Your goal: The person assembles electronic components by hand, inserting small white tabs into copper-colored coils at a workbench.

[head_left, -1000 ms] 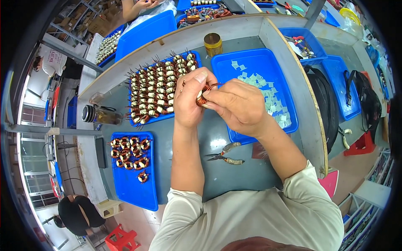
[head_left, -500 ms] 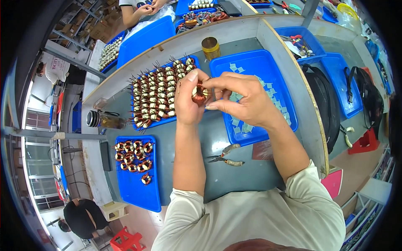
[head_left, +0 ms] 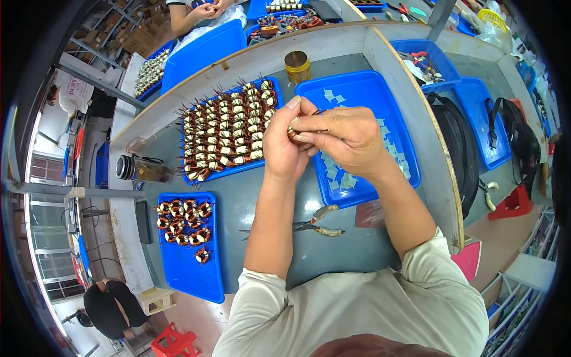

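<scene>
A copper-wound coil (head_left: 293, 136) sits between my two hands, mostly covered by the fingers. My left hand (head_left: 285, 146) is closed around it, thumb upward. The thumb and fingers of my right hand (head_left: 345, 137) pinch at the coil's upper side, where thin wire leads stick out. Behind my left hand, a blue tray (head_left: 229, 171) holds rows of similar coils with white bands. Under my right hand lies another blue tray (head_left: 372, 80) with small pale square pieces (head_left: 342, 181) scattered in it. At the left, a smaller blue tray (head_left: 193, 276) carries several more coils (head_left: 183, 221).
Pliers (head_left: 318, 225) with pale handles lie on the grey table between my forearms. A yellow-brown jar (head_left: 297, 67) stands by the back partition. A clear bottle (head_left: 143, 169) lies at the left. A wooden-edged divider (head_left: 440, 137) bounds the right, with a black bag (head_left: 455, 154) beyond.
My left hand has turned and closed further over the coil, now mostly hidden. My right fingers have come together at its leads. The whole view has shifted slightly.
</scene>
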The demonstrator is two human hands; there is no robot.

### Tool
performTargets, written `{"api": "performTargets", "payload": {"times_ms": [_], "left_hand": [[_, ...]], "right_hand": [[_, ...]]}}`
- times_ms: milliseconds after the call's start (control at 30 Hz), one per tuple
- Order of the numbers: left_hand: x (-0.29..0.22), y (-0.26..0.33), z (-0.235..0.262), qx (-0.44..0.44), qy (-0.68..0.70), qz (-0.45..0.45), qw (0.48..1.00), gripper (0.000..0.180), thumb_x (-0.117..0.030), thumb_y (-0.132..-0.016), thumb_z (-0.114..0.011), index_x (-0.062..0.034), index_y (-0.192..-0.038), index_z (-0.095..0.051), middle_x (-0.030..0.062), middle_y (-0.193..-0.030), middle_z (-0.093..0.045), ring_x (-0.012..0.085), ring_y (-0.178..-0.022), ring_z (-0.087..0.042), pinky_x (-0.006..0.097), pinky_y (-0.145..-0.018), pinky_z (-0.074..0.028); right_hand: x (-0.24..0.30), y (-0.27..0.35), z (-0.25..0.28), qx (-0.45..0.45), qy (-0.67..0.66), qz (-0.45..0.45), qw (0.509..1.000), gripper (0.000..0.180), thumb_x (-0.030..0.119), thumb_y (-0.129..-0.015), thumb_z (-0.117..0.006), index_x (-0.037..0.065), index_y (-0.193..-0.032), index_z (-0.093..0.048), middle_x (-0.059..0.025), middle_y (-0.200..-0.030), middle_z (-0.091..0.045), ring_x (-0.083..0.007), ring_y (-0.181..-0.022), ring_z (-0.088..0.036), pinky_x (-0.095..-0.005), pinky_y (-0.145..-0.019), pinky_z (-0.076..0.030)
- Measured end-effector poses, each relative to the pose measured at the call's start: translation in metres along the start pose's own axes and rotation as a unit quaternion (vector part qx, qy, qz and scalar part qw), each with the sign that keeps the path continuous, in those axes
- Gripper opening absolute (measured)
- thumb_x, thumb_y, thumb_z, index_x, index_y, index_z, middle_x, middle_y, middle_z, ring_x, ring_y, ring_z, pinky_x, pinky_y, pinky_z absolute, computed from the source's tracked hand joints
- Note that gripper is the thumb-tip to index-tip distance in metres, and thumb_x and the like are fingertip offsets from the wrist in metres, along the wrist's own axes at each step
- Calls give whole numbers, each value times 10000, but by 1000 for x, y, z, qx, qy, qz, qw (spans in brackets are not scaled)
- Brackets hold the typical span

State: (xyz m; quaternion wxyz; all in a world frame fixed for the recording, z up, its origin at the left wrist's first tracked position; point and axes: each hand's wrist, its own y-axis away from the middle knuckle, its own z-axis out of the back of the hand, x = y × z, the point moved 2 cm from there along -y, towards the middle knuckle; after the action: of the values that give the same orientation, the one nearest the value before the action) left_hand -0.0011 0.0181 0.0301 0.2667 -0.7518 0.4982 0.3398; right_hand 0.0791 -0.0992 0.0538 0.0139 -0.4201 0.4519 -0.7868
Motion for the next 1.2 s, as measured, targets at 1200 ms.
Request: {"api": "performTargets", "payload": {"times_ms": [1200], "left_hand": [[7, -2, -1, -98, -150, -116, 977, 435, -332, -1050, -409, -50, -779, -598, -18, -658, -512, 46, -546, -401, 248, -468, -283]], "right_hand": [[10, 2, 0, -40, 227, 156, 961, 187, 91, -787, -847, 71, -952, -762, -56, -706, -690, -218, -589, -619, -364, -604, -438]]}}
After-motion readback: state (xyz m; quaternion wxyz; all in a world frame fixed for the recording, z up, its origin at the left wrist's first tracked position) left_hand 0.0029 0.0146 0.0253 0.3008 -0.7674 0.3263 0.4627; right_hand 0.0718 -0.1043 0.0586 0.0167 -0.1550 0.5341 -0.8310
